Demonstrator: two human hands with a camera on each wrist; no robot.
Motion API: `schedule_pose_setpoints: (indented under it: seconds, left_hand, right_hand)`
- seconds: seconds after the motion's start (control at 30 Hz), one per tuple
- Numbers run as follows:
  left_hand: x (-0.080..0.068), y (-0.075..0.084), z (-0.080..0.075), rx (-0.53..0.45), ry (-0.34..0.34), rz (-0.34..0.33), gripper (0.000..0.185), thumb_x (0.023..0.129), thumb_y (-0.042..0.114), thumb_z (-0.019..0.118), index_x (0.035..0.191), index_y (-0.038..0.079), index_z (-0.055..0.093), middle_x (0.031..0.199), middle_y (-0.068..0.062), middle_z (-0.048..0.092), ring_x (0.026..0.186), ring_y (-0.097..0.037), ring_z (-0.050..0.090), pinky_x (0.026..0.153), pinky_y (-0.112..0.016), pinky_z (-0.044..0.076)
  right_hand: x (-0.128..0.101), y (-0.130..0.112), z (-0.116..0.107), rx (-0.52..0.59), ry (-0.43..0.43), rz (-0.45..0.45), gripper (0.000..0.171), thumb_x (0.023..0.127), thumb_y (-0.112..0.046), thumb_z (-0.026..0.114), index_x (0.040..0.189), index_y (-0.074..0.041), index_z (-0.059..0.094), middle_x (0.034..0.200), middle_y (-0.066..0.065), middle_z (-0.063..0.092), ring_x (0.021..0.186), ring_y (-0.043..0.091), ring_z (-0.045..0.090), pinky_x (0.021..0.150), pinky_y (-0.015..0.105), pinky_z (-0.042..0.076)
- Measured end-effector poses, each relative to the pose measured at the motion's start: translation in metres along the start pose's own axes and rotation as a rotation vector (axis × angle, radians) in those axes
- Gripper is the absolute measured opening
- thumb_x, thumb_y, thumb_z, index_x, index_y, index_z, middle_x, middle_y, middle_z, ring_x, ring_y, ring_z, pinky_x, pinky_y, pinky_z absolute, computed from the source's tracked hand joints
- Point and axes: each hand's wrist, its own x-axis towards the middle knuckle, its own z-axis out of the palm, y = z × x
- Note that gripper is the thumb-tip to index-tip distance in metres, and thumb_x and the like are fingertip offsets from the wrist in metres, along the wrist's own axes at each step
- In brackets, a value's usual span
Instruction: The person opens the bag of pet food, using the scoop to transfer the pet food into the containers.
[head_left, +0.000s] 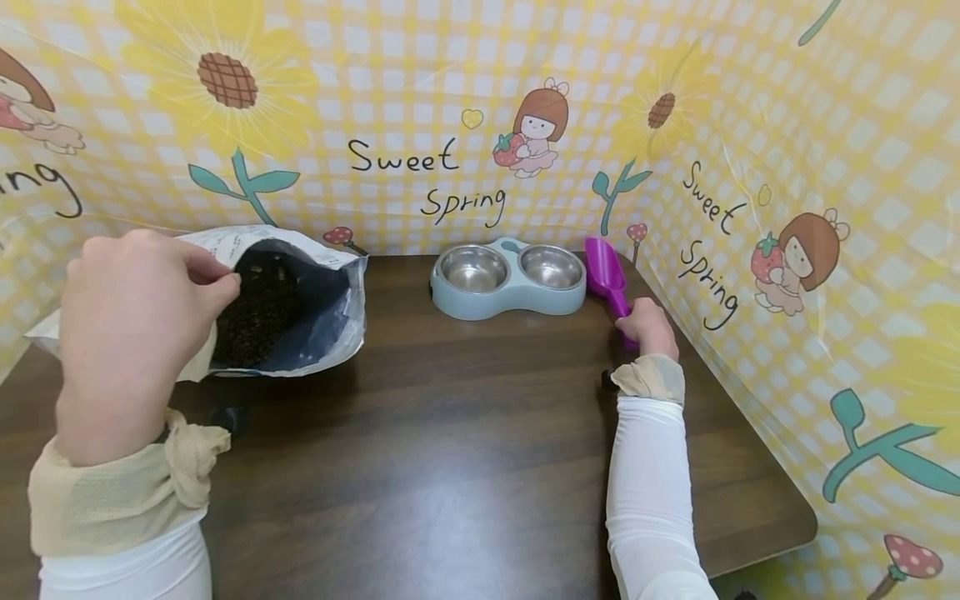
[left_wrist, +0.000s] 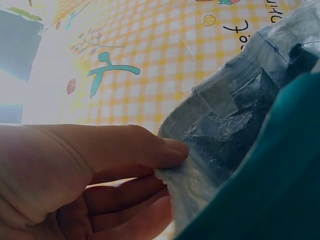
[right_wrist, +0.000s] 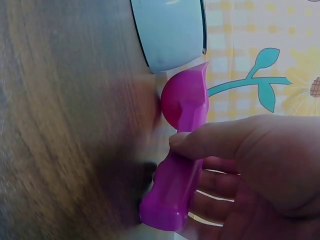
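At left of the head view, left hand [head_left: 135, 333] pinching the rim of an open kibble bag [head_left: 292, 308], thumb and fingers clamped on its edge. At right of centre, right hand [head_left: 648, 327] wrapped around the handle of a purple scoop [head_left: 606, 279], lying on the brown table [head_left: 465, 433] just beside a pale blue double pet bowl [head_left: 508, 279]. Behind, sunflower-print backdrop [head_left: 420, 108].

The bag [head_left: 300, 308] is white outside and dark inside, lying on its side left of the double bowl [head_left: 508, 281], its mouth open toward the viewer and showing dark kibble [head_left: 255, 312] within. Its rim is pinched at the left edge. The scoop [head_left: 609, 283] is bright magenta plastic, just right of the bowl, gripped by its handle.
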Motion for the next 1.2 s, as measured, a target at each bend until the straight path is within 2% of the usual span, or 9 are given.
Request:
schedule_pose_setpoints:
  seconds: [0.2, 0.3, 0.43, 0.57, 0.73, 0.83, 0.93, 1.1, 1.2]
  left_hand:
    - [0.0, 0.0, -0.001, -0.004, 0.001, -0.006, 0.021, 0.09, 0.017, 0.069, 0.094, 0.005, 0.086, 0.098, -0.027, 0.081, 0.088, -0.07, 0.06, 0.066, -0.068, 0.047]
    - [0.0, 0.0, -0.002, -0.011, 0.001, -0.015, 0.021, 0.09, 0.018, 0.07, 0.096, 0.005, 0.086, 0.098, -0.026, 0.081, 0.089, -0.07, 0.061, 0.067, -0.068, 0.047]
    - [0.001, -0.001, -0.003, -0.009, -0.01, -0.02, 0.02, 0.091, 0.018, 0.072, 0.097, 0.005, 0.086, 0.099, -0.026, 0.081, 0.092, -0.07, 0.061, 0.068, -0.068, 0.047]
    - [0.0, -0.002, -0.003, -0.002, -0.031, -0.024, 0.02, 0.092, 0.019, 0.074, 0.098, 0.005, 0.086, 0.101, -0.026, 0.081, 0.094, -0.07, 0.06, 0.069, -0.068, 0.047]
    - [-0.001, -0.003, -0.002, -0.012, -0.031, -0.022, 0.02, 0.092, 0.018, 0.074, 0.099, 0.004, 0.086, 0.101, -0.027, 0.081, 0.094, -0.07, 0.059, 0.07, -0.069, 0.046]
    - [-0.001, -0.003, -0.002, -0.019, -0.027, -0.021, 0.02, 0.092, 0.018, 0.073, 0.099, 0.004, 0.086, 0.1, -0.027, 0.081, 0.093, -0.07, 0.059, 0.07, -0.07, 0.046]
    - [-0.001, -0.003, -0.002, -0.021, -0.029, -0.022, 0.02, 0.092, 0.018, 0.073, 0.099, 0.004, 0.086, 0.101, -0.027, 0.08, 0.093, -0.071, 0.059, 0.069, -0.07, 0.046]
    - [0.0, -0.003, -0.002, -0.021, -0.026, -0.017, 0.019, 0.093, 0.018, 0.074, 0.099, 0.004, 0.086, 0.101, -0.026, 0.081, 0.094, -0.069, 0.06, 0.07, -0.068, 0.047]
    - [0.0, -0.002, -0.002, -0.022, -0.028, -0.021, 0.019, 0.093, 0.018, 0.074, 0.098, 0.004, 0.086, 0.1, -0.025, 0.081, 0.094, -0.069, 0.061, 0.069, -0.067, 0.047]
  right_hand:
    - [-0.008, -0.003, -0.004, 0.01, 0.038, -0.022, 0.032, 0.096, -0.024, 0.06, 0.12, -0.004, 0.067, 0.102, 0.018, 0.07, 0.083, 0.031, 0.066, 0.065, 0.043, 0.053]
    - [-0.024, -0.011, -0.012, 0.049, 0.061, -0.045, 0.032, 0.099, -0.022, 0.054, 0.12, 0.0, 0.063, 0.101, 0.019, 0.066, 0.081, 0.032, 0.063, 0.067, 0.045, 0.054]
    - [-0.034, -0.017, -0.018, 0.059, 0.095, -0.076, 0.03, 0.103, -0.025, 0.054, 0.113, 0.002, 0.059, 0.095, 0.018, 0.063, 0.077, 0.031, 0.06, 0.067, 0.045, 0.054]
    - [-0.031, -0.013, -0.018, 0.057, 0.107, -0.09, 0.033, 0.105, -0.033, 0.055, 0.103, 0.0, 0.058, 0.089, 0.016, 0.059, 0.074, 0.03, 0.058, 0.061, 0.04, 0.05]
    - [-0.073, -0.036, -0.034, 0.084, 0.072, -0.046, 0.046, 0.109, -0.042, 0.055, 0.109, 0.004, 0.062, 0.09, 0.015, 0.06, 0.078, 0.029, 0.059, 0.068, 0.043, 0.052]
    - [-0.072, -0.034, -0.037, 0.083, 0.081, -0.059, 0.046, 0.108, -0.041, 0.058, 0.11, 0.005, 0.063, 0.086, 0.013, 0.059, 0.073, 0.027, 0.056, 0.063, 0.041, 0.049]
    - [-0.084, -0.039, -0.045, 0.108, 0.108, -0.11, 0.04, 0.108, -0.037, 0.061, 0.105, 0.003, 0.062, 0.079, 0.01, 0.055, 0.067, 0.023, 0.051, 0.058, 0.036, 0.045]
    - [-0.129, -0.071, -0.065, 0.101, 0.142, -0.181, 0.041, 0.112, -0.029, 0.054, 0.124, 0.009, 0.062, 0.083, 0.01, 0.056, 0.07, 0.021, 0.051, 0.062, 0.033, 0.045]
    - [-0.144, -0.084, -0.076, 0.089, 0.166, -0.234, 0.043, 0.113, -0.03, 0.056, 0.13, 0.009, 0.063, 0.085, 0.01, 0.057, 0.07, 0.019, 0.051, 0.062, 0.031, 0.044]
